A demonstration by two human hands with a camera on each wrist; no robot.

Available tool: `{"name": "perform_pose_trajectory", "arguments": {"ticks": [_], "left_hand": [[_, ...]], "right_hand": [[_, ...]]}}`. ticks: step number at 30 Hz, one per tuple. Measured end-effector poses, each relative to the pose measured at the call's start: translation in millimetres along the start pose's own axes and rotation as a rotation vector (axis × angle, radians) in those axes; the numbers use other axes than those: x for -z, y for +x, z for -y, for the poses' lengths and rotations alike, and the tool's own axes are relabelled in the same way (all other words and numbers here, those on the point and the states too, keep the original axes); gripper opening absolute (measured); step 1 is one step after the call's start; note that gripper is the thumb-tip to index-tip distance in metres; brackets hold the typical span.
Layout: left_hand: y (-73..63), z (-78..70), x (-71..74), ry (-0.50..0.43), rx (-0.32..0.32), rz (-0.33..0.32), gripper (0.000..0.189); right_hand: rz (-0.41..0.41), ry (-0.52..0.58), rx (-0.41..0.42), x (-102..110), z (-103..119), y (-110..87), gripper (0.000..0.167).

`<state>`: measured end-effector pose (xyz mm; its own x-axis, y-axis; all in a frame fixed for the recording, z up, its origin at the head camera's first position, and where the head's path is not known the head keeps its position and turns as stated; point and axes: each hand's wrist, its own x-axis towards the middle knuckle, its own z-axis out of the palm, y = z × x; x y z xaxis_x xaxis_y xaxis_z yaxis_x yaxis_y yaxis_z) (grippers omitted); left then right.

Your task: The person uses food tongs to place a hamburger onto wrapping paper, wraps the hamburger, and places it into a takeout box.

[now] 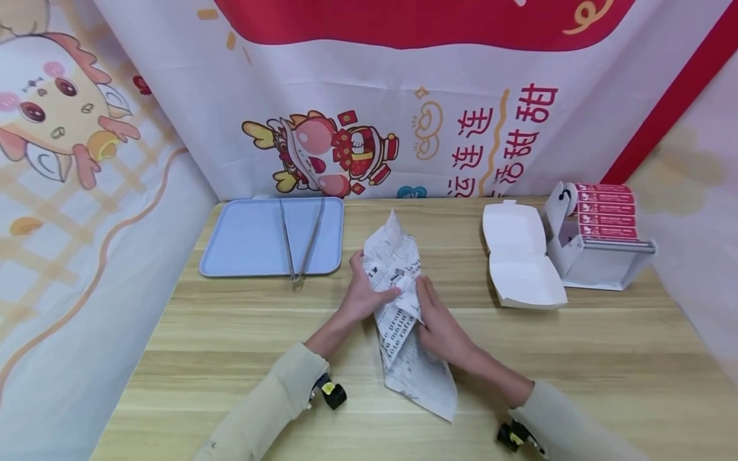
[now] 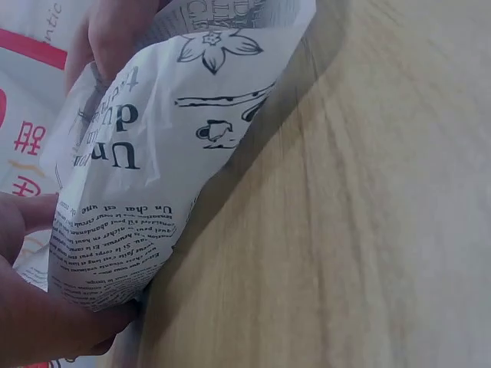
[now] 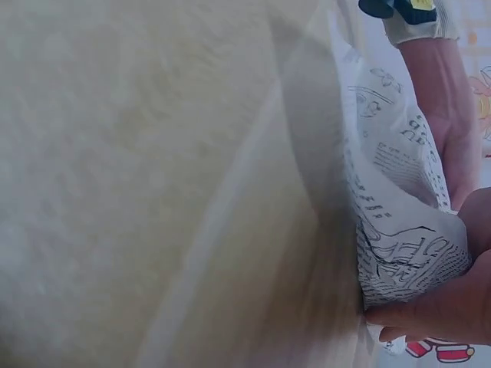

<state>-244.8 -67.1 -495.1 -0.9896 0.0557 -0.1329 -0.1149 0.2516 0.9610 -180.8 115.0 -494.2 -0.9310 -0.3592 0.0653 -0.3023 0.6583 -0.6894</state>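
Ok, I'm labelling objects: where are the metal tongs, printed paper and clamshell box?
Metal tongs (image 1: 296,280): head view, joined end.
Printed paper (image 2: 173,157): left wrist view, outer face.
Clamshell box (image 1: 524,272): head view, near half.

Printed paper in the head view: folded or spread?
Partly folded. On the printed paper, flaps overlap across the middle, while the near end sticks out unfolded. Cannot tell whether anything is inside.

1. Place: looks like a small food-packing stn, takeaway-counter style; real shop or staged set, can't tell.
2. Clues on wood-grain table (image 1: 259,346): blue tray (image 1: 245,237) w/ metal tongs (image 1: 297,278), open white clamshell box (image 1: 521,269), dispenser (image 1: 602,264) w/ roll of red printed labels (image 1: 606,211).
3. Newsprint-style paper (image 1: 398,256) there too, food-wrap type.
4. Backdrop (image 1: 450,77): red/white cloth right behind table, w/ cartoon figs. & Chinese chars., promo-style.
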Motion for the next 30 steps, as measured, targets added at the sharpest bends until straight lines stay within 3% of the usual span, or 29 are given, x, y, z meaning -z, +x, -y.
{"name": "perform_pose_trajectory", "arguments": {"ticks": [4,9,12,14,18,21,23,25,28,30], "left_hand": [[-0.9,-0.8,-1.1,-0.022,-0.022,0.011,0.115],[-3.2,0.5,-6.3,0.022,-0.06,0.007,0.116],[-4.3,1.5,-9.9,0.049,-0.064,0.013,0.116],[-4.2,2.1,-11.3,0.051,-0.063,0.023,0.117],[-2.0,4.0,-9.0,0.025,-0.055,0.052,0.117],[-0.1,5.4,-4.1,0.001,-0.024,0.08,0.116],[0.8,5.5,-0.7,-0.009,-0.004,0.101,0.116],[2.2,5.8,1.5,-0.01,0.003,0.121,0.116],[2.6,5.7,3.5,-0.002,0.013,0.147,0.116],[2.7,7.2,3.6,0.0,0.022,0.162,0.116]], "right_hand": [[-0.024,-0.051,0.003,4.6,-4.4,-3.5,0.09],[-0.164,-0.287,0.076,5.2,-9.4,-11.8,0.074],[-0.146,-0.399,0.083,4.6,-8.6,-17.6,0.07],[-0.086,-0.407,0.054,7.0,-5.3,-20.4,0.072],[0.14,-0.234,-0.026,22.5,-2.0,-25.1,0.084],[0.349,-0.009,-0.051,42.8,-7.4,-21.8,0.089],[0.432,0.162,-0.113,56.4,-12.7,-13.0,0.088],[0.421,0.311,-0.223,64.8,-16.8,2.1,0.089],[0.315,0.542,-0.406,63.0,-18.3,29.2,0.086],[0.243,0.65,-0.478,54.7,-17.8,44.9,0.083]]}}
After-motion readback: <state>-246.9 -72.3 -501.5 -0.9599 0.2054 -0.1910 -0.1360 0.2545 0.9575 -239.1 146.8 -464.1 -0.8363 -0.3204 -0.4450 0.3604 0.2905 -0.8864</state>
